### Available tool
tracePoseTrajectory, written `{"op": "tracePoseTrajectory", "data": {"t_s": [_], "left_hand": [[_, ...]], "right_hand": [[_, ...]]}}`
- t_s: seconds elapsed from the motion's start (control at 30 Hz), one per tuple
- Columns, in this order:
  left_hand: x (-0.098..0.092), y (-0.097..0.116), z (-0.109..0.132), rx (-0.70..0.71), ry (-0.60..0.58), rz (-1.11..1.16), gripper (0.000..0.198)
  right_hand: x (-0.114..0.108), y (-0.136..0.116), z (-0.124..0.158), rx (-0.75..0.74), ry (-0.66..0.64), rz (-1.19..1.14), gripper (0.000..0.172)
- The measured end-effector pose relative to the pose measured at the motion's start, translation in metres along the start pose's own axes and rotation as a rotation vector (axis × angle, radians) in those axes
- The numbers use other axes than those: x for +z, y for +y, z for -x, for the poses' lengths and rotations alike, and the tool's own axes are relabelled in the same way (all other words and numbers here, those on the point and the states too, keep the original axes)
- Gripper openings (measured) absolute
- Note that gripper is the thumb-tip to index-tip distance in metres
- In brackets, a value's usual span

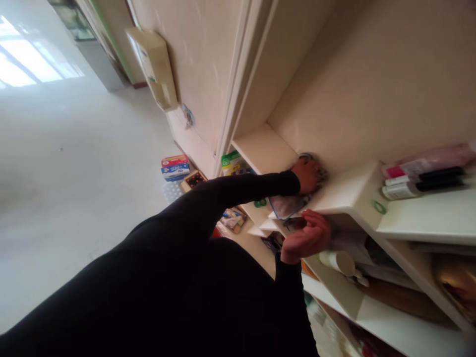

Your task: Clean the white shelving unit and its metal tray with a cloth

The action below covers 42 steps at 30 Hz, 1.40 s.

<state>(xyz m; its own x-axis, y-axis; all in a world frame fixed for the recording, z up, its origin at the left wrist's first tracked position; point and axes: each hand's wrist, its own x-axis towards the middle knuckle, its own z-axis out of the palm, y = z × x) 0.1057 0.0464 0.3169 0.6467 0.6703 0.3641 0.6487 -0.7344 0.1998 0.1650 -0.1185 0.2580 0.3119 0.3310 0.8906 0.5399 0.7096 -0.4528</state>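
Note:
My left hand (308, 176) is closed over a clear plastic bag (290, 204) with greyish-pink contents, on a cream shelf (269, 148). Part of the bag lies beneath that hand and its sleeve. Just beside the bag, my right hand (307, 237) is curled, fingers together and close to the bag's edge. What it holds, if anything, is hidden. The picture is sideways and slightly blurred.
Bottles with black caps (405, 188) and a pink package (431, 161) stand on a neighbouring shelf. A green tape roll (379, 207) sits near its edge. A white cup (338, 263) is lower down. Boxes (174, 168) rest on the floor by the wall.

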Motion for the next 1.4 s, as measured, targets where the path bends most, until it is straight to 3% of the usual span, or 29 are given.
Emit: {"op": "tracePoseTrajectory", "data": {"t_s": [0.1, 0.3, 0.37, 0.47, 0.6, 0.73, 0.83, 0.97, 1.07, 1.23, 1.3, 1.4], "left_hand": [[-0.007, -0.017, 0.007, -0.057, 0.017, 0.004, 0.046], [-0.051, -0.108, 0.038, -0.429, 0.073, -0.095, 0.039], [-0.056, -0.126, 0.045, -0.489, 0.083, -0.090, 0.041], [-0.043, -0.113, 0.048, -0.430, 0.060, -0.037, 0.046], [-0.007, -0.048, 0.034, -0.005, -0.001, 0.033, 0.050], [0.004, -0.001, 0.026, 0.103, -0.076, 0.041, 0.057], [-0.002, 0.010, 0.061, 0.154, -0.068, 0.028, 0.059], [-0.001, 0.018, 0.123, 0.185, 0.040, -0.001, 0.063], [0.008, 0.021, 0.129, 0.166, 0.081, -0.011, 0.063], [0.011, -0.010, 0.070, 0.125, 0.102, 0.002, 0.055], [0.009, -0.034, 0.048, 0.065, 0.079, 0.005, 0.055], [0.003, -0.071, 0.035, -0.032, 0.071, 0.014, 0.056]], "right_hand": [[0.001, -0.005, 0.000, 0.031, 0.003, 0.010, 0.032], [0.001, -0.019, -0.002, 0.179, -0.008, 0.099, 0.037], [-0.002, -0.022, -0.001, 0.226, -0.004, 0.100, 0.034], [-0.013, -0.024, 0.003, 0.287, 0.071, 0.126, 0.030], [-0.034, -0.024, 0.008, 0.299, 0.090, 0.361, 0.042], [-0.052, -0.015, 0.013, 0.292, -0.022, 0.556, 0.065], [-0.064, -0.003, 0.021, 0.343, -0.091, 0.585, 0.079], [-0.069, 0.012, 0.036, 0.425, -0.231, 0.564, 0.083], [-0.058, 0.012, 0.042, 0.408, -0.238, 0.536, 0.080], [-0.024, -0.019, 0.036, 0.097, -0.093, 0.223, 0.063], [-0.013, -0.034, 0.027, 0.029, -0.160, 0.095, 0.052], [-0.003, -0.046, 0.012, 0.080, -0.383, 0.072, 0.047]]}}
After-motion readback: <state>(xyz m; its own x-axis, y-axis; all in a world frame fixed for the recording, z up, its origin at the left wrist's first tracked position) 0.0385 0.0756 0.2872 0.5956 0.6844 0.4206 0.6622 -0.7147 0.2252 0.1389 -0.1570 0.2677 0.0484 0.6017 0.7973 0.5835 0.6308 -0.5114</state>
